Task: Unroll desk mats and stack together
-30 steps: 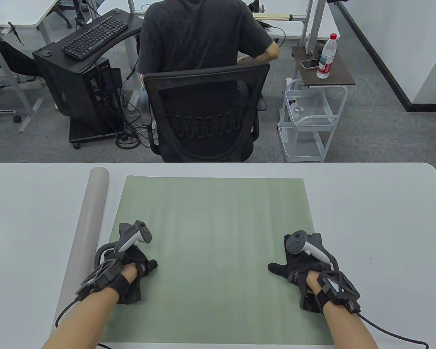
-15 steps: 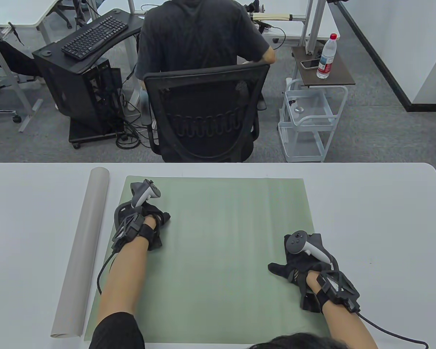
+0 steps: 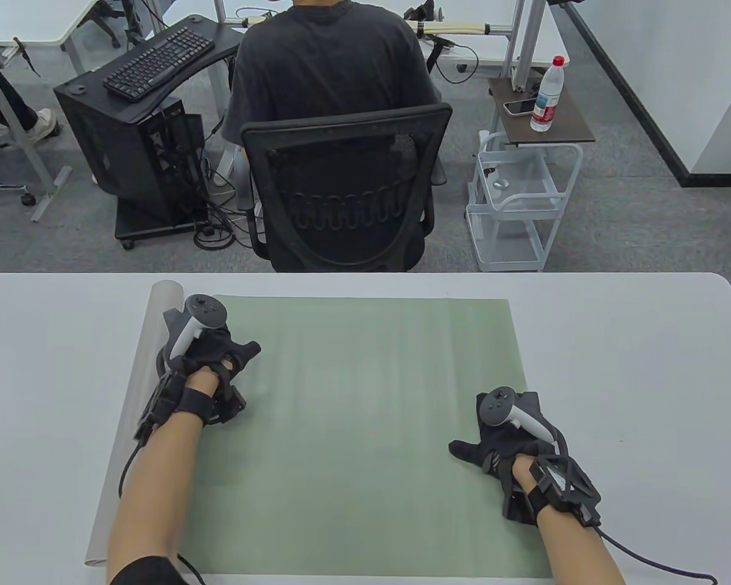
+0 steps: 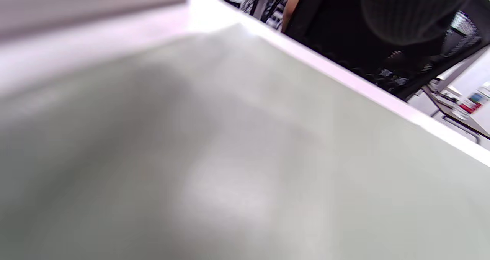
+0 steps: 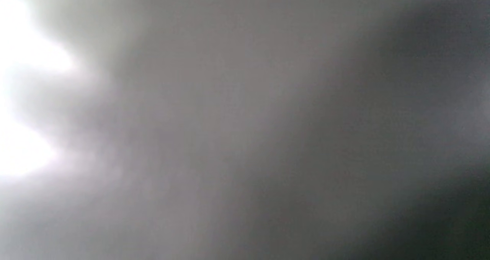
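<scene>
The right hand [image 3: 512, 436] rests flat at lower right, pinning the green mat [image 3: 365, 426]; the left hand [image 3: 210, 365], fingers spread, holds nothing beside the grey roll [image 3: 143, 390], likely flattening curl.

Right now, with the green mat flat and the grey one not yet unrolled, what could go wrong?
The left hand rests on the green mat at its far left edge, close beside the rolled grey mat; a careless reach might nudge the roll away or drag the green mat askew. The right hand presses only the near right edge, so the far corners could perhaps lift.
</scene>
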Demonstrator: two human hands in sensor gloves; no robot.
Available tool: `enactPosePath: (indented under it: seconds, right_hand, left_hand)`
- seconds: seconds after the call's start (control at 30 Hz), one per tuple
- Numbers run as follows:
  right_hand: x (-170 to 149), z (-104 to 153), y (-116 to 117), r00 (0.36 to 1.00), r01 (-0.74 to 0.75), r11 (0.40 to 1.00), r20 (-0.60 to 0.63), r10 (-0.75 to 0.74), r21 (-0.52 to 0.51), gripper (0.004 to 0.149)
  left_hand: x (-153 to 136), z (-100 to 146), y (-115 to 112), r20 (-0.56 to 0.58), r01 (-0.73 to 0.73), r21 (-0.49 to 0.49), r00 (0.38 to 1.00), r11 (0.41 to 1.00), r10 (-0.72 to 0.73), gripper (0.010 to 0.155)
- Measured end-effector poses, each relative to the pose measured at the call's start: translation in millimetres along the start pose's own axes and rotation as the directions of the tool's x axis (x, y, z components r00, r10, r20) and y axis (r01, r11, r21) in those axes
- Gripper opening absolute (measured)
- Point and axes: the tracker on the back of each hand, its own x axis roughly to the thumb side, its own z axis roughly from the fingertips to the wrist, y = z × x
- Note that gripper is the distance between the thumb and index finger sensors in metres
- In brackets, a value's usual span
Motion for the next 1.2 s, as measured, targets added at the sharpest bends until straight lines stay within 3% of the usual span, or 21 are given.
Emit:
enactPosePath:
  seconds: [0.1,0.2,0.3,0.37,0.43,0.53,0.67,0.83,1.07,1.2]
  right_hand:
    - [0.9,0.7,-0.9,1.000,-0.003,1.000,-0.003,0.003,-0.003,0.099]
    - [3.1,5.1,-3.8,1.000,0.020,0.999,0.019,-0.020,-0.028,0.100]
    - [5.9,25.1,-9.2,0.994,0.050,0.992,0.099,-0.039,-0.114,0.096]
    - [11.3,48.0,-11.1,0.980,0.136,0.976,0.167,-0.108,-0.170,0.096]
    - [18.7,77.3,-9.7,0.966,0.135,0.973,0.241,-0.087,-0.187,0.096]
    - [26.9,112.2,-2.3,0.951,0.107,0.965,0.309,-0.029,-0.238,0.096]
    - [31.3,140.8,12.0,0.930,0.127,0.956,0.367,-0.022,-0.264,0.096]
    - [29.0,141.1,22.3,0.931,0.118,0.942,0.366,0.006,-0.314,0.095]
    - [28.8,132.8,31.1,0.944,0.039,0.944,0.323,0.073,-0.326,0.095]
    - [25.7,133.6,28.5,0.947,0.059,0.934,0.316,0.059,-0.352,0.095]
  left_hand:
    - [-21.0,38.7,20.5,-0.074,0.093,0.047,0.993,0.995,-0.089,0.096]
    - [-59.3,62.6,22.7,-0.178,0.148,0.077,0.975,0.986,-0.132,0.097]
    - [-102.6,77.2,6.2,-0.268,0.090,0.068,0.961,0.994,-0.068,0.100]
    - [-123.7,81.8,-11.8,-0.322,0.044,0.045,0.946,0.998,-0.027,0.105]
    - [-138.8,82.1,-34.3,-0.368,-0.018,-0.017,0.930,1.000,0.010,0.109]
    - [-140.1,81.9,-50.0,-0.388,-0.010,-0.071,0.922,0.997,-0.018,0.114]
    - [-133.8,83.9,-53.7,-0.422,0.063,-0.038,0.904,0.997,-0.073,0.108]
    - [-140.3,83.2,-57.2,-0.469,0.138,-0.045,0.872,0.989,-0.143,0.094]
    - [-134.1,87.9,-49.6,-0.467,0.212,-0.031,0.861,0.977,-0.201,0.094]
    - [-139.8,96.9,-38.7,-0.426,0.110,0.040,0.901,0.993,-0.083,0.093]
